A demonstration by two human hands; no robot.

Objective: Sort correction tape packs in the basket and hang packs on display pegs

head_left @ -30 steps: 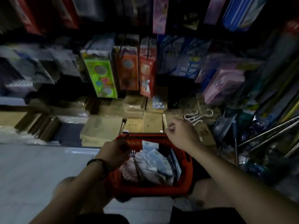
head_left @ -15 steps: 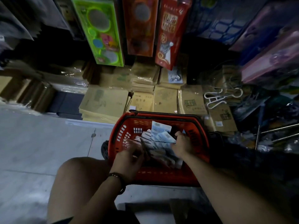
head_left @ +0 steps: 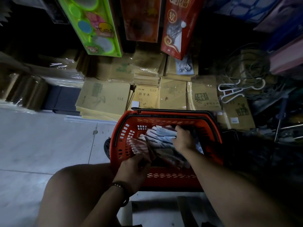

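A red plastic basket (head_left: 124, 128) stands on the floor between my knees, filled with several correction tape packs (head_left: 159, 135) in pale and reddish wrappers. My left hand (head_left: 136, 167) sits at the basket's near left side, its fingers curled round a bundle of packs that stand on edge. My right hand (head_left: 184, 139) reaches into the middle of the basket and lies over the pale packs, its fingertips hidden among them. No display pegs are plainly in view.
Stacks of yellow-brown exercise books (head_left: 105, 97) lie on the floor behind the basket. A green toy box (head_left: 93, 25) and a red box (head_left: 177, 25) hang above. White hangers (head_left: 232, 92) and tangled wire lie at the right. Grey tiled floor (head_left: 41, 141) spreads left.
My head has dropped closer to the basket. My right hand came down from above the rim into the packs, and my left hand moved from the rim to the packs at the near side.
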